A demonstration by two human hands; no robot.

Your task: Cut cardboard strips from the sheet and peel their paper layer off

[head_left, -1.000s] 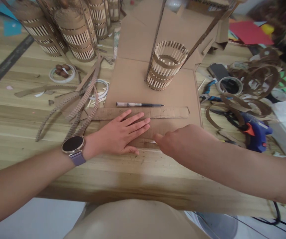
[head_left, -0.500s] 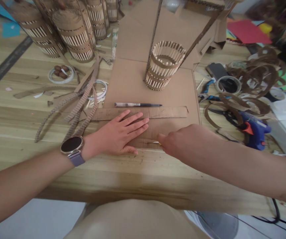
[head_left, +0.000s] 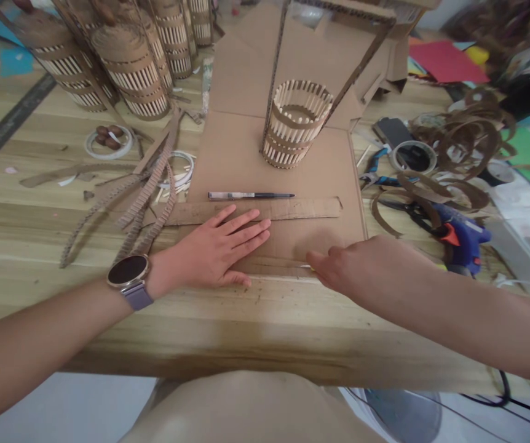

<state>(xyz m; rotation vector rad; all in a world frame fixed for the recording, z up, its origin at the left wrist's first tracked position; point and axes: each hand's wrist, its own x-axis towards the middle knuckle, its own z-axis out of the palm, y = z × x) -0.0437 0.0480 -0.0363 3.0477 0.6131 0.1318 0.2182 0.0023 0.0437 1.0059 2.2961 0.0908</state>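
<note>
My left hand (head_left: 221, 249) lies flat with fingers spread, pressing on the cardboard sheet (head_left: 324, 178) and the lower edge of a cardboard strip (head_left: 302, 209). To its right, my right hand (head_left: 339, 267) is closed around a utility knife (head_left: 310, 267); only a bit of blade and yellow handle shows. The blade touches the sheet near its front edge, and a thin cut line runs left from it. Just beyond the strip lies a pen (head_left: 251, 195). A round matchstick-and-cardboard basket (head_left: 297, 126) with a tall cardboard frame stands farther back on the sheet.
Finished stick lanterns (head_left: 133, 74) stand at the back left. Corrugated strips (head_left: 154, 178) and a tape roll holding brown beads (head_left: 108, 141) lie at left. A blue glue gun (head_left: 463, 234), pliers (head_left: 378, 169) and curled brown strips (head_left: 463, 129) crowd the right.
My right hand has drawn the knife to the right along the sheet's front, and the cut line behind it is longer. My left hand stays in place on the cardboard.
</note>
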